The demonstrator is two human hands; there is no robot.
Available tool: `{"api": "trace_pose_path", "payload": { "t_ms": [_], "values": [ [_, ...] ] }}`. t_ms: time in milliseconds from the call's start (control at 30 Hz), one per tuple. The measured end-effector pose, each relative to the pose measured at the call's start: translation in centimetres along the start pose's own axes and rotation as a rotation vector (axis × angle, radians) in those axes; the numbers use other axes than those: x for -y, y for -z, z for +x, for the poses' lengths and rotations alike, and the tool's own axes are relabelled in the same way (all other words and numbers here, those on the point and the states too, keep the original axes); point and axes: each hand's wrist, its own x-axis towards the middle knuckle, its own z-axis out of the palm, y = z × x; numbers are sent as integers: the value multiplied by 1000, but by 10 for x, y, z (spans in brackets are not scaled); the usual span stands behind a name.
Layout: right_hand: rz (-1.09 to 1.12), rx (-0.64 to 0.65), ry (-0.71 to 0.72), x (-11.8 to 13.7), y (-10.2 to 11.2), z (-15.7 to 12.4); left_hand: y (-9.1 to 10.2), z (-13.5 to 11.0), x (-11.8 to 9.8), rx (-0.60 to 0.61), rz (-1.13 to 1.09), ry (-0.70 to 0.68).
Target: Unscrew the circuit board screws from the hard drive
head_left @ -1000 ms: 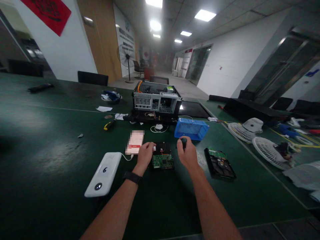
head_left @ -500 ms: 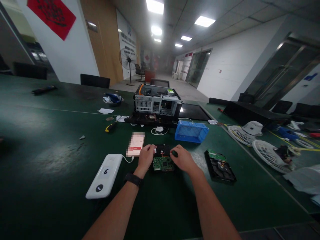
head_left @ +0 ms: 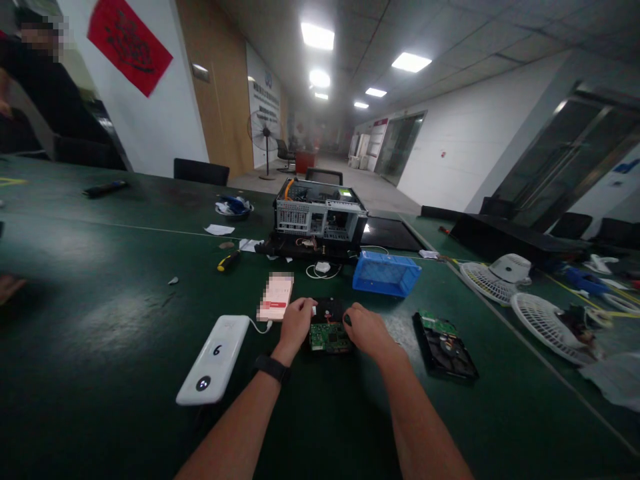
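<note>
1. The hard drive (head_left: 331, 312), its green circuit board (head_left: 327, 338) facing up, lies on the surface (head_left: 320, 420) at my twelve o'clock.
2. My left hand (head_left: 295, 328) is at the drive's ten o'clock corner, fingers narrow; I cannot tell whether they grip it.
3. At its two o'clock edge, my right hand's (head_left: 371, 331) fingers hold a dark handle (head_left: 347, 320).
4. A second drive (head_left: 445, 347) lies at three o'clock from the first.
</note>
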Motion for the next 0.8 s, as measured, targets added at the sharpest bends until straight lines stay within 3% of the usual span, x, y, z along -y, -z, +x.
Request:
{"api": "trace_pose_path", "payload": {
  "t_ms": [500, 700, 800],
  "values": [
    [23, -32, -21, -1, -3, 4, 0, -1, -2, -3, -13, -2],
    [156, -137, -37, -16, -2, -1, 2, -2, -4, 1, -18, 8],
    [189, -117, -77, -22, 1, -3, 2, -2, -4, -1, -17, 15]
  ]
}}
